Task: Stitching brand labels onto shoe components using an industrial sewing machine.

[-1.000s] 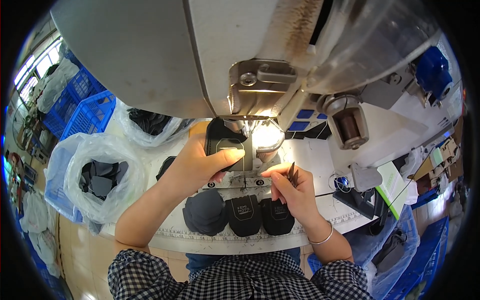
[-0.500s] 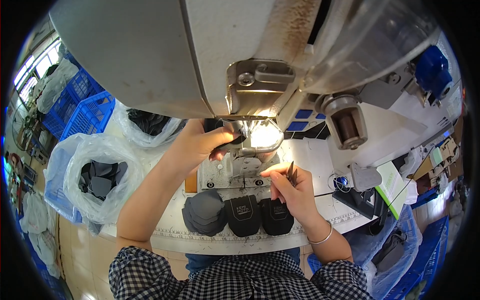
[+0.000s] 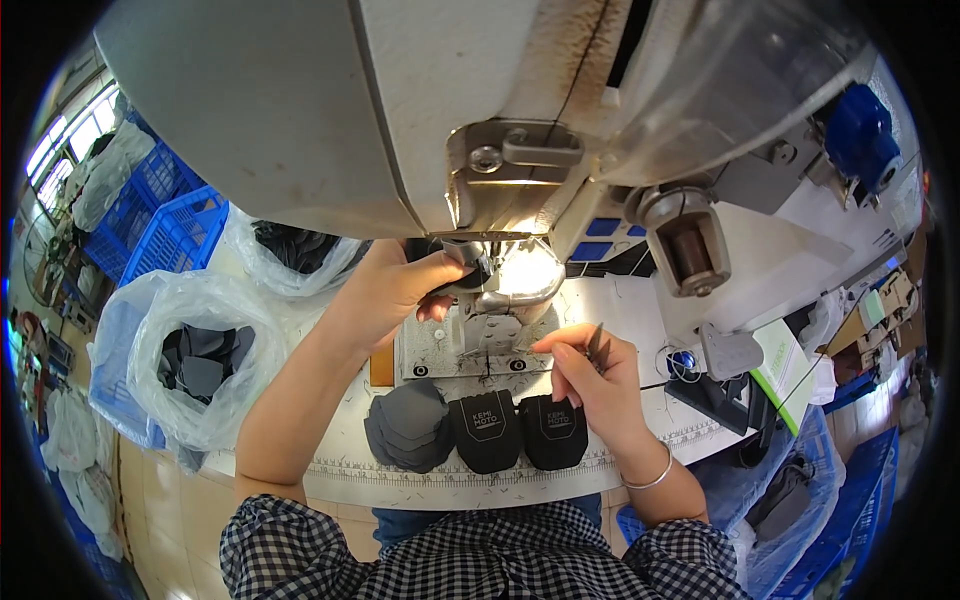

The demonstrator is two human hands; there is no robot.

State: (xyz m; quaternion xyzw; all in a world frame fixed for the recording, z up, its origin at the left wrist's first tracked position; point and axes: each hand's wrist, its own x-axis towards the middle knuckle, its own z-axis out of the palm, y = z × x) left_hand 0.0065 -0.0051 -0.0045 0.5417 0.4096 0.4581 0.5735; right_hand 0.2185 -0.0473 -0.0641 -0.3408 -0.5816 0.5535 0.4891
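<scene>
My left hand (image 3: pixel 390 285) is under the head of the sewing machine (image 3: pixel 250 110), closed on a dark fabric piece (image 3: pixel 424 247) beside the needle area. The hand and the presser parts hide most of that piece. To the right of the needle plate, my right hand (image 3: pixel 605 385) has thread snips (image 3: pixel 598 347) tucked in it, dark blades pointing up. Its index finger and thumb reach left; whether they pinch a thread is too small to tell. Along the table's near side lie a stack of grey fabric patches (image 3: pixel 408 428) and two black printed pieces, one left (image 3: pixel 485 445) and one right (image 3: pixel 553 448).
Plastic-lined containers of dark pieces stand at left, one near (image 3: pixel 270 350) and one farther (image 3: pixel 340 275). Blue crates (image 3: pixel 185 235) are behind them. A thread spool (image 3: pixel 690 250) hangs at right, above a green-white booklet (image 3: pixel 785 370). A measuring tape (image 3: pixel 640 452) edges the table.
My right hand has shifted slightly right, and the snips have turned more upright. A dark thread now shows across the machine head's front. My left hand stays nearly in place.
</scene>
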